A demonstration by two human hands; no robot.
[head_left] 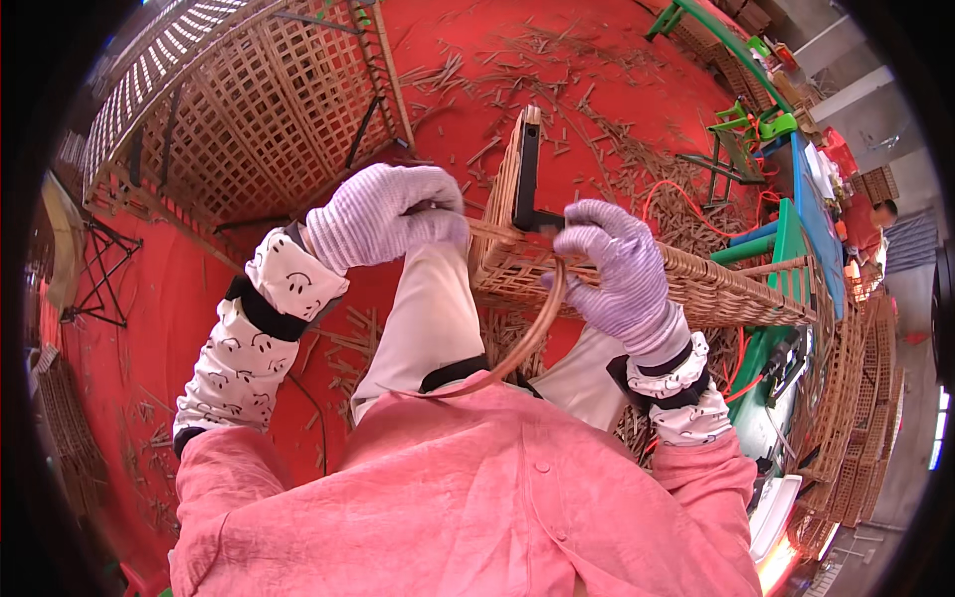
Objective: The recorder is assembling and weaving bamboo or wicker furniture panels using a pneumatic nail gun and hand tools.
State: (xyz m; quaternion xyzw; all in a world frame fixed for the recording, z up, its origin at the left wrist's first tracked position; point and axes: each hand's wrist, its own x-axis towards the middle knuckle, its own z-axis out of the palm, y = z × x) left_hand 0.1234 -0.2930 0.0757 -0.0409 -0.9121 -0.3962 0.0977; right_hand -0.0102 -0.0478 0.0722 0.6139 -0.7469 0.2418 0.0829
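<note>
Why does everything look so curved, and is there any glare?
Head view: fisheye distortion bends edges toward the dark rim; glare burns out a patch at lower right; the left glove and strip look fairly clear.

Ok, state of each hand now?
Left hand: closed, apparently holding a thin strip.
Right hand: half-curled at the brown cane; whether gripping cannot be told.
</note>
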